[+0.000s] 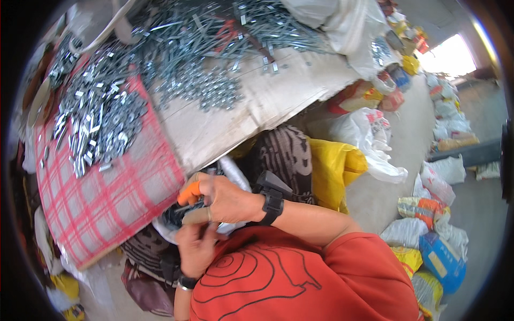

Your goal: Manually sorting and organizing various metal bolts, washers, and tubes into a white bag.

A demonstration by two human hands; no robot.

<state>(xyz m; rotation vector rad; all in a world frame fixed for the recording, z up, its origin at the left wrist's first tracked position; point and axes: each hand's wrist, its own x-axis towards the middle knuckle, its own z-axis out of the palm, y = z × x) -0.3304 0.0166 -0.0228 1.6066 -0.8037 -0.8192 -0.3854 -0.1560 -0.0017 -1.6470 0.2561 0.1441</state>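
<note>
My right hand (227, 199) reaches in over my lap with its fingers bent together. An orange cover (189, 193) wraps one of its fingers, and a black watch (272, 199) is on that wrist. Just below it, my left hand (195, 250) is curled, its fingertips close to the right hand's fingers and slightly blurred. Whatever small piece the fingers pinch is hidden. Beneath the hands a pale plastic bag (234, 172) lies open between my knees, with dark metal pieces (174, 215) partly visible inside.
Ahead, a table covered with cardboard (278, 91) and red checked cloth (112, 198) bears shiny flat metal pieces (88, 120), small round metal parts (206, 88) and long thin metal rods (176, 32). To the right are a yellow bag (334, 168), a white bag (369, 139) and several filled sacks (441, 262).
</note>
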